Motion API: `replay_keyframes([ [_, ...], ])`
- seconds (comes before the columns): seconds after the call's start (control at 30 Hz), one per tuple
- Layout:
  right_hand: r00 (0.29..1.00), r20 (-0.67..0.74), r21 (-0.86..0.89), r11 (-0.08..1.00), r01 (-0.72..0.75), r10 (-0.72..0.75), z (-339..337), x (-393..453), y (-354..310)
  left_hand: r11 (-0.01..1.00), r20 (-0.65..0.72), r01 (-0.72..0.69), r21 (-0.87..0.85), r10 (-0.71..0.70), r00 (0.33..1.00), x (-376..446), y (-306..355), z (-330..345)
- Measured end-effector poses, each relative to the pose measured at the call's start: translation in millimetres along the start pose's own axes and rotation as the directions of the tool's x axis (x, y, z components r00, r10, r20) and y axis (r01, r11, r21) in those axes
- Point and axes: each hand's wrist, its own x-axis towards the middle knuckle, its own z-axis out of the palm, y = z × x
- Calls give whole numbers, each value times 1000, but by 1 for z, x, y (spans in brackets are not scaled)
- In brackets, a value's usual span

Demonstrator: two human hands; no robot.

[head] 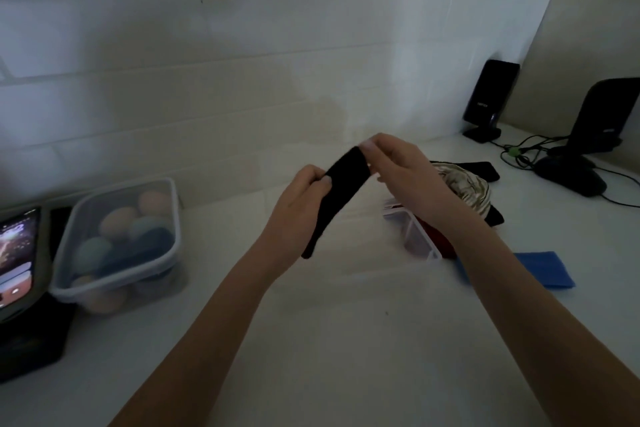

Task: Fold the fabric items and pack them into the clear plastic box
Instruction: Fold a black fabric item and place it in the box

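A long black fabric piece (341, 184) hangs in the air above the white table. My left hand (298, 204) grips its middle, thumb on top. My right hand (398, 170) pinches its upper end. The lower end dangles below my left hand. Just behind and under my hands stands a clear plastic box (420, 246) with something dark red inside; most of it is hidden by my right arm. Beside it lie a striped pale fabric bundle (464, 184), a black fabric (483, 168) and a flat blue cloth (543, 269).
A lidded clear container (121, 246) of rolled pastel items stands at the left, next to a lit phone (17, 253) on a dark stand. Two black speakers (488, 97) (602, 114) with cables and a mouse (571, 178) sit at the back right. A wall closes the back.
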Motion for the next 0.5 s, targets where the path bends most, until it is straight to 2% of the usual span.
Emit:
replay_keyframes([
  [0.13,974,180,-77,989,-125,138,7,0,22,986,17,-27,-167,30,999,0,-3,-3],
  [0.27,915,314,-103,967,-232,253,2,-5,13,980,-40,-84,-180,78,996,2,-7,-4],
  [0.37,915,361,74,973,-220,180,-1,-8,3,973,-92,-154,-170,139,986,3,-8,-4],
  [0.43,948,312,232,962,-146,69,6,-9,1,967,-108,-209,-147,195,975,2,-8,-5],
  [0.5,974,223,289,957,-34,-32,13,-9,1,963,-125,-254,-90,242,962,2,-7,-4],
])
